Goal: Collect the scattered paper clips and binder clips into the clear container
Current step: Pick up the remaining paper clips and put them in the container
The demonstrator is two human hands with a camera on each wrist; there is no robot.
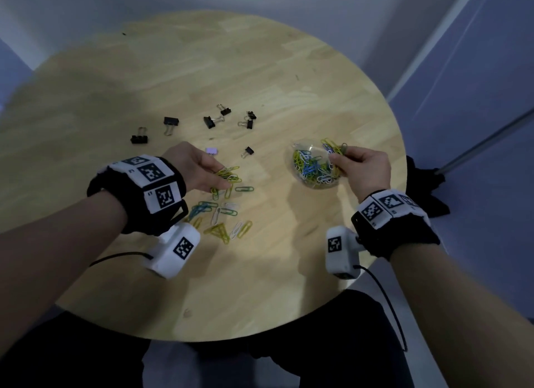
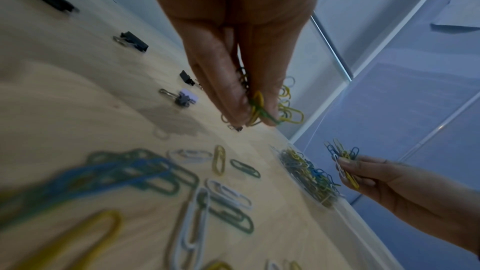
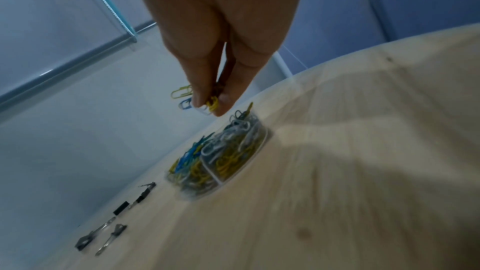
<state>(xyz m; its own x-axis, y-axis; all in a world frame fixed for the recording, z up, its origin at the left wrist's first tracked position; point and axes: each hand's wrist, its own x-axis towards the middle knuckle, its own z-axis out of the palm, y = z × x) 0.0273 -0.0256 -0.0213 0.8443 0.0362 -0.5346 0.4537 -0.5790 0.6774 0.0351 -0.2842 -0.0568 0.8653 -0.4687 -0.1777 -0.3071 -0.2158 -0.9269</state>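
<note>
Gathering paper clips, your right hand pinches a bunch just above the clear container, part full; your left hand pinches another over the loose paper clips. Next, release right's bunch inside. Binder clips lie untouched.

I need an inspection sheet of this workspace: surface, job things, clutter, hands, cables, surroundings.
Surface: round wooden table.
Job things: clear container part full of paper clips; loose clips near the left hand; black binder clips farther back, one lilac clip.
Clutter: nothing seen.
Hands: left hand pinches clips above the table; right hand pinches clips at the container.
Cables: black cable from each wrist camera.
Surroundings: pale walls, metal pole, dark cloth.
</note>
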